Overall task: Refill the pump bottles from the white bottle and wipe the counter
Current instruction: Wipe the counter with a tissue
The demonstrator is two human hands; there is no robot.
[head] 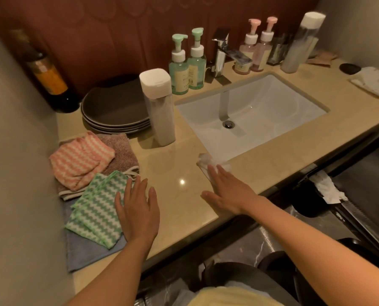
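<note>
My right hand (226, 191) lies flat on a crumpled white tissue (215, 163), pressing it onto the beige counter (175, 168) just in front of the sink (252, 111). My left hand (137, 208) rests open, palm down, on the counter beside a green-and-white striped cloth (98, 208). A tall bottle with a white cap (157, 107) stands left of the sink. Two green pump bottles (187, 62) stand behind it, two pink pump bottles (258, 45) right of the tap (222, 54). A second white-capped bottle (301, 43) stands at the back right.
Stacked grey plates (115, 109) sit at the back left beside a dark bottle (49, 74). Pink striped, brown and blue cloths (82, 164) lie at the left. White packets (376, 82) lie at the far right. A dark bin (309, 199) with tissue stands below the counter edge.
</note>
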